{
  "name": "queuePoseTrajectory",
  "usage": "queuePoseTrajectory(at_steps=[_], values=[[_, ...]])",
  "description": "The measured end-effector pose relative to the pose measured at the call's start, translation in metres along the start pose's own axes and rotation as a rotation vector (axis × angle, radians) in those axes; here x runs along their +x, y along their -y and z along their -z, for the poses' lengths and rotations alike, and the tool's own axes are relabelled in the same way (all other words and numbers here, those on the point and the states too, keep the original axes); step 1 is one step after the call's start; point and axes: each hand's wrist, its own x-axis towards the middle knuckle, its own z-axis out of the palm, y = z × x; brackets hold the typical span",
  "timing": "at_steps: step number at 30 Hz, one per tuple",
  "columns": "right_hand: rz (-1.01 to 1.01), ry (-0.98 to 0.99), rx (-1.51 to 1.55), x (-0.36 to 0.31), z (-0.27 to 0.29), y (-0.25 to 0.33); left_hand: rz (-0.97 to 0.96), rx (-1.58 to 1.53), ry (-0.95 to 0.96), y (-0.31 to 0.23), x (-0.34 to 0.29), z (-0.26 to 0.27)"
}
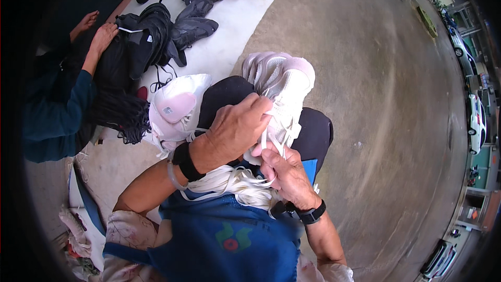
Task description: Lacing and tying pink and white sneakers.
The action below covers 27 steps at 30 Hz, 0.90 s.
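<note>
Across my lap lies a stack of white and pale pink shoe uppers (pixel 297 75), the top one partly laced with white shoelace (pixel 282 134). My left hand (pixel 236 129) is closed over the upper's left side, its fingertips pinching the lace near the eyelets. Below it my right hand (pixel 286 173) is closed too, thumb and fingers on a lace strand at the lower end of the lacing. A bundle of loose white laces (pixel 235 184) rests on my blue apron (pixel 209 240). The fingertips of both hands are partly hidden.
Another white and pink shoe upper (pixel 180 102) lies left of my knee. Further left, a co-worker's hand (pixel 106 35) handles black shoe uppers (pixel 151 34); more lie on a white sheet (pixel 237 28). Concrete floor (pixel 386 125) stretches right toward parked cars (pixel 475 120).
</note>
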Motion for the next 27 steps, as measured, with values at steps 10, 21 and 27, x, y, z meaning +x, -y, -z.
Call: queuePoseTrajectory(at_steps=[10,21,27], values=[[-0.015,0.001,0.033,-0.003,0.004,0.007,0.069,-0.225,0.136,0.026,0.007,-0.005],[0.097,0.124,-0.646,-0.014,-0.026,-0.009,0.704,-0.711,0.651,0.016,-0.021,0.032],[0.038,0.290,-1.072,-0.013,-0.059,-0.015,0.824,-1.308,0.616,0.004,-0.021,0.012]])
